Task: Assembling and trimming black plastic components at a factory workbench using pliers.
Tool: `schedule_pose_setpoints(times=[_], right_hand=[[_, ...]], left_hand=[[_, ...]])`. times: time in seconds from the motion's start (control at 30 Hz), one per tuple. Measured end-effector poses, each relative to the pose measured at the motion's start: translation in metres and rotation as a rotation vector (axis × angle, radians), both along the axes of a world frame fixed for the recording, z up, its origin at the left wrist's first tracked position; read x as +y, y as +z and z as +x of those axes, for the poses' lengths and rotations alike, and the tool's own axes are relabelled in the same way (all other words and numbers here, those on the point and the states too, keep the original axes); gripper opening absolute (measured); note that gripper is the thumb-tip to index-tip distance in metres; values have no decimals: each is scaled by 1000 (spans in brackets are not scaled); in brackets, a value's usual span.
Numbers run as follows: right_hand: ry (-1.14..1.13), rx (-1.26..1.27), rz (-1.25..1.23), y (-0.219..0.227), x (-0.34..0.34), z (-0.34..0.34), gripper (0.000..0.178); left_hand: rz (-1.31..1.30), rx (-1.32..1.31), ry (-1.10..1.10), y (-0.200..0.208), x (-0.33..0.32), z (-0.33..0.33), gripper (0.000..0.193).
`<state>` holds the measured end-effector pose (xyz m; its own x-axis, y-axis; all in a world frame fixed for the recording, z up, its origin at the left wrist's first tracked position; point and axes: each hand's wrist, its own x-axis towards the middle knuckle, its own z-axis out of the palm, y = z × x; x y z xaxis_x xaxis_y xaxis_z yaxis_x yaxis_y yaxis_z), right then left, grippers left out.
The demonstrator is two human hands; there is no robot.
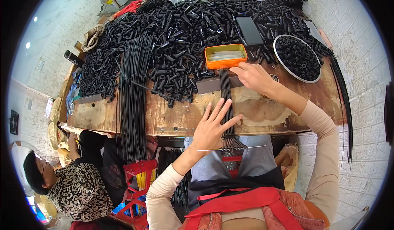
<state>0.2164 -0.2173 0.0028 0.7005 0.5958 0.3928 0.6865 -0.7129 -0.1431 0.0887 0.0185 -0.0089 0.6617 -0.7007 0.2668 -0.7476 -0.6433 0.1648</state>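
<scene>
A narrow row of thin black rods [225,86] lies from the orange box toward me, its near ends fanning out past the table edge. My left hand [207,132] rests on the rods with its fingers spread. Across the fanned ends, by my left wrist, runs a thin pale rod [254,147]. My right hand [253,79] is closed at the far end of the row, just below the orange box [225,64]; whatever its fingertips pinch is hidden. Thin whitish sticks [225,55] lie inside the box. A dark block [208,85] sits under or against the row.
Black tubular parts [176,33] heap over the wooden table [176,117]. A larger bundle of black rods [133,86] overhangs the edge at left. At right are a phone [249,30] and a white-rimmed round tray [318,80] of small black parts. Another person [82,189] sits at lower left.
</scene>
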Motion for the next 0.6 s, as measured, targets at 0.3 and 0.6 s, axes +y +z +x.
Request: schedule_pose_setpoints(times=[0.3,0.6], right_hand=[[13,13,11,4,2,2,35],[78,-48,127,0,3,22,18]], left_hand=[[-13,35,-13,5,1,0,68],[3,65,-46,11,3,-1,68]])
